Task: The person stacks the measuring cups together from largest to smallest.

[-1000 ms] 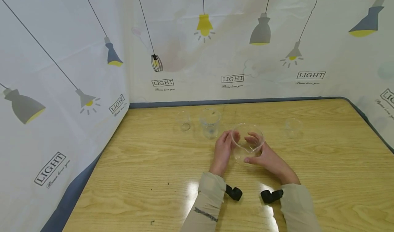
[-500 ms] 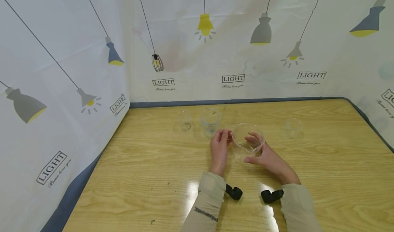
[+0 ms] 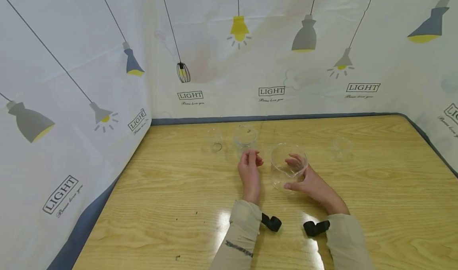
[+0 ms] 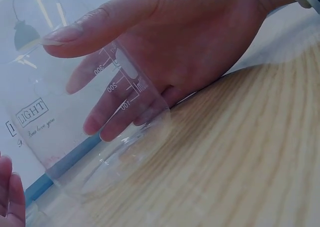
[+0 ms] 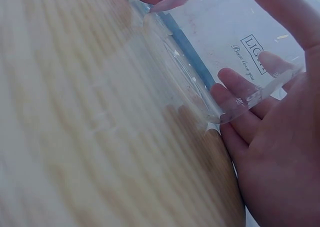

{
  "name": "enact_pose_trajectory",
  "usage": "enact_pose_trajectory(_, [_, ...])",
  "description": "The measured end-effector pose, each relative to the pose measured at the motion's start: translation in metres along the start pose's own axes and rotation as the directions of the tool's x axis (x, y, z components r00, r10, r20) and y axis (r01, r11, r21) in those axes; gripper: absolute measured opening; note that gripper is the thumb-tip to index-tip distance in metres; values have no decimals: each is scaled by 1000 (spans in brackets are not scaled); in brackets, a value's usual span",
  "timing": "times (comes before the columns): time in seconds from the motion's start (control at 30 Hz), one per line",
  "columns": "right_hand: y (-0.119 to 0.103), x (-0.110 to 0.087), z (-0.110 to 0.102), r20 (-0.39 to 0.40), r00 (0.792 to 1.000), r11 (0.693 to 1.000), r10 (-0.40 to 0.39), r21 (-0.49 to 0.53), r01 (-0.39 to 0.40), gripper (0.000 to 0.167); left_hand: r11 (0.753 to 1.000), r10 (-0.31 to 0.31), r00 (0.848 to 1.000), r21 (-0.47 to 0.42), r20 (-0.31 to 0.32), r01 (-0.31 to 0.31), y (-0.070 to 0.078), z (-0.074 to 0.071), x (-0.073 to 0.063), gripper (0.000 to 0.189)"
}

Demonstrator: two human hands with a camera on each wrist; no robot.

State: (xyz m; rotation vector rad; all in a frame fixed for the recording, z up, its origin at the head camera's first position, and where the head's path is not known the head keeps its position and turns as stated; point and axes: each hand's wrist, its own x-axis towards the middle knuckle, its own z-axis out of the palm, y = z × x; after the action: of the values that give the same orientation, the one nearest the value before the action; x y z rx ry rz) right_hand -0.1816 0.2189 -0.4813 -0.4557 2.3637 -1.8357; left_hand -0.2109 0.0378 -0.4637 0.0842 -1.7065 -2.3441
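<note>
The right hand (image 3: 310, 182) is gripping the beaker (image 3: 280, 175) from its right side, the thumb curving round the near wall and the fingers spreading behind the far wall, where they are showing through the clear glass. The beaker is standing upright near the middle of the table (image 3: 161, 206), its mouth facing up, and its base is appearing to rest on the wood. In the left wrist view a white scale (image 4: 120, 79) is running along its wall, the marks reading 100, 200 and 300. The left hand (image 3: 249, 170) is hanging just to the left of the beaker, apart from it, its fingers bending loosely and seeming to hold nothing. It is partly covering the lower part of the wide glass (image 3: 245, 135), which is standing behind it; whether the two are touching is hard to tell. A small glass (image 3: 216, 146) is standing to the left of the wide glass, near it, and another clear glass (image 3: 341, 147) is standing well apart, to the right of the beaker and farther back. Beige sleeves (image 3: 345, 238) are covering both forearms, and a black mount (image 3: 272, 224) is jutting inward from each cuff. Behind the table a white backdrop (image 3: 214, 31) is hanging, bearing printed lamps and the word LIGHT.
</note>
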Motion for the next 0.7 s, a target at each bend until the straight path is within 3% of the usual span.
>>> enact_pose_trajectory(0.3, [0, 0, 0, 6, 1000, 1000, -3, 6, 2, 90, 997, 0, 997, -80, -78, -6, -21, -4, 11, 33])
enact_pose_trajectory(0.53, [0, 1, 0, 8, 1000, 1000, 7, 1, -7, 89, 988, 63, 991, -132, -121, -79, -25, -2, 13, 33])
enact_pose_trajectory(0.7, [1, 1, 0, 9, 1000, 1000, 9, -6, -9, 89, 983, 66, 987, -158, -148, -89, -24, -3, 14, 26])
